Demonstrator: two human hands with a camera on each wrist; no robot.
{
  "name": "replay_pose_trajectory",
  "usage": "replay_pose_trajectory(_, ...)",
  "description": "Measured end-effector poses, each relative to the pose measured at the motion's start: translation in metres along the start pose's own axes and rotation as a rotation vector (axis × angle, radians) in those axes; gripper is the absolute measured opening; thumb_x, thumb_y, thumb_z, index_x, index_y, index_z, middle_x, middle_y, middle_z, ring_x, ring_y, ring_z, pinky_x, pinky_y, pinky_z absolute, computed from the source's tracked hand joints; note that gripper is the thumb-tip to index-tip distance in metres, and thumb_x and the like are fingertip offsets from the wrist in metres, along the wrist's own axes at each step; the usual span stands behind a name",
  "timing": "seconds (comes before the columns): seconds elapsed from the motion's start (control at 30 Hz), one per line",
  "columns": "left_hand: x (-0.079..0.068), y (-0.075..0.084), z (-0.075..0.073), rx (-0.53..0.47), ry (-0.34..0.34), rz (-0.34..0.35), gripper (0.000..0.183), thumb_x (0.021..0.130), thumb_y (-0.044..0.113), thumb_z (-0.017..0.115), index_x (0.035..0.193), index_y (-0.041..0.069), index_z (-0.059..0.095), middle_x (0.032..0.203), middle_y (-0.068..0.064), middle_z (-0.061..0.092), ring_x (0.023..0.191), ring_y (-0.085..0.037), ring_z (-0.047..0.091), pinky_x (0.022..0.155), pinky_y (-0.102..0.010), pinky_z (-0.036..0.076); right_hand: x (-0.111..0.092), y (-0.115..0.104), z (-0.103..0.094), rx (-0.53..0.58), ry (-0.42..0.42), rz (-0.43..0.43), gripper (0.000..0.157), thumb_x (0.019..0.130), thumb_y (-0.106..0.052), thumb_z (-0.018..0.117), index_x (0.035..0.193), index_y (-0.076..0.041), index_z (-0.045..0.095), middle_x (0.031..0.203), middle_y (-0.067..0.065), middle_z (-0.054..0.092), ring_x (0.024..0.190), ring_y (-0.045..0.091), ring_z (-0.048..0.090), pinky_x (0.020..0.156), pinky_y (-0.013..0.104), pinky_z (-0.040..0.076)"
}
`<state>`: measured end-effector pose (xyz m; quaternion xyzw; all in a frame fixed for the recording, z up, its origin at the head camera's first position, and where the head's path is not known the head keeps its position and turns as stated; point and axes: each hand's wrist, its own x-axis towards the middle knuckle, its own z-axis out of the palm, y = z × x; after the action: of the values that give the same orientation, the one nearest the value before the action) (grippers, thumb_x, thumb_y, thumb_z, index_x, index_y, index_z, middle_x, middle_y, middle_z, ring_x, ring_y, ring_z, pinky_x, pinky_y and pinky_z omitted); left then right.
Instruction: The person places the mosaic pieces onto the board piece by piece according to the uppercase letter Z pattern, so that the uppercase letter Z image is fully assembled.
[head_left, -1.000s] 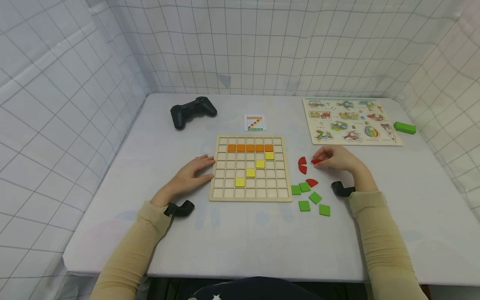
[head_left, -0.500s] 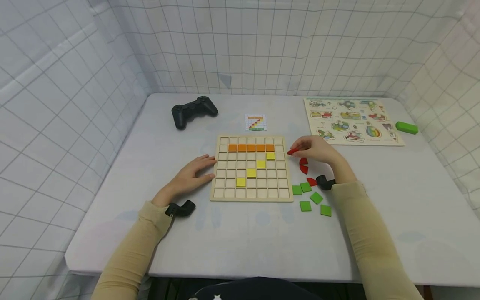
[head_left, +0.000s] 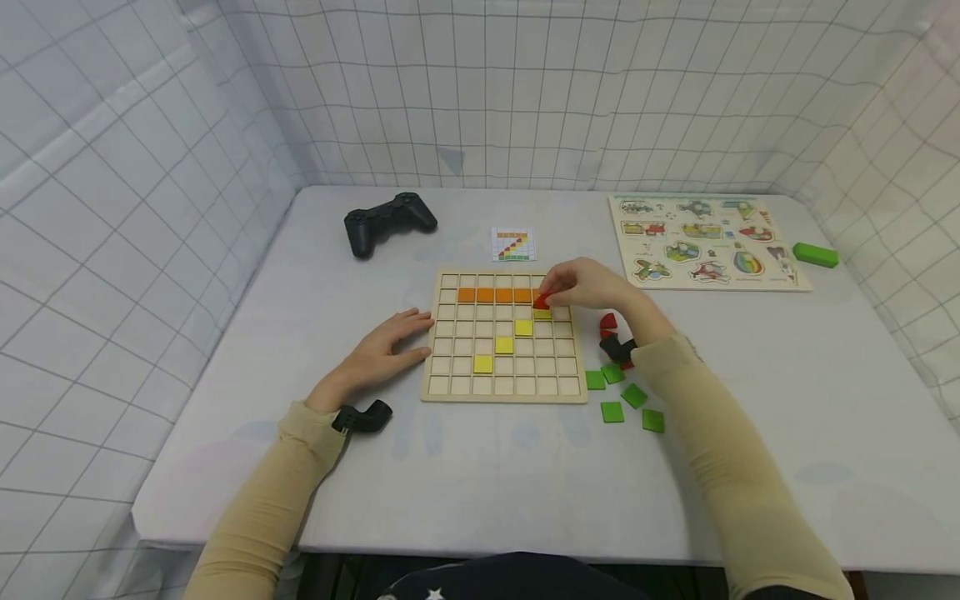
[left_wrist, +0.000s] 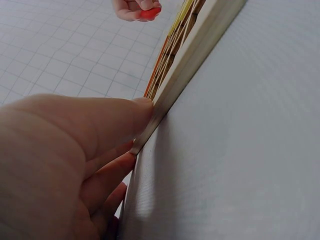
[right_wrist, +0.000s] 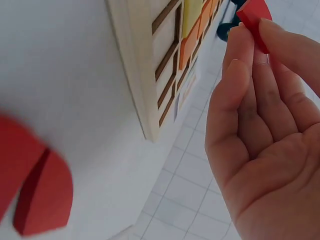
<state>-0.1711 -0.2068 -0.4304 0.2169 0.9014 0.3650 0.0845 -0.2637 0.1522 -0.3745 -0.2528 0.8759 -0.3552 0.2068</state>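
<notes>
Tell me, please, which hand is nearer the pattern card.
Right: the right hand is just front-right of the pattern card; the left hand is farther off to its front-left.

Red wedges (head_left: 608,321) — partly behind wrist camera (head_left: 615,348) | right hand (right_wrist: 272,125) — cropped in right-wrist view

The right grip (head_left: 588,285) pinches, arm (head_left: 712,433) angled inward; the left grip (head_left: 377,352) lies relaxed.

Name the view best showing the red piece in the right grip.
Right wrist: the red piece appears largest there, pinched in the right grip. The head view shows it small, over the board; the left wrist view, small and partly hidden.
</notes>
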Motion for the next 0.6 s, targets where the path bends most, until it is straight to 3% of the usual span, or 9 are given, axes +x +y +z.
replay_pose_trajectory(0.3, 0.000, -0.001, 0.000, 0.005, 0.001, 0.000, 0.055, 0.093, 0.036, 0.058, 0.139, 0.009, 0.047, 0.148, -0.007, 0.036, 0.141, -0.025, 0.019, 0.115, -0.044, 0.015, 0.020, -0.009, 0.014, -0.011, -0.045, 0.011, 0.011, 0.087, -0.013, 0.068, 0.096, -0.007, 0.069, 0.093, 0.004, 0.069, 0.086, 0.018, 0.061, 0.084, 0.035, 0.048)
replay_pose_trajectory(0.6, 0.000, 0.000, 0.000, 0.009, -0.002, 0.006, 0.054, 0.093, 0.035, 0.059, 0.139, 0.008, 0.047, 0.148, -0.007, 0.036, 0.141, -0.024, 0.019, 0.115, -0.044, 0.015, 0.024, -0.011, 0.021, -0.072, -0.072, 0.033, 0.013, 0.088, -0.014, 0.066, 0.098, -0.010, 0.072, 0.094, 0.002, 0.069, 0.086, 0.018, 0.060, 0.084, 0.034, 0.048)
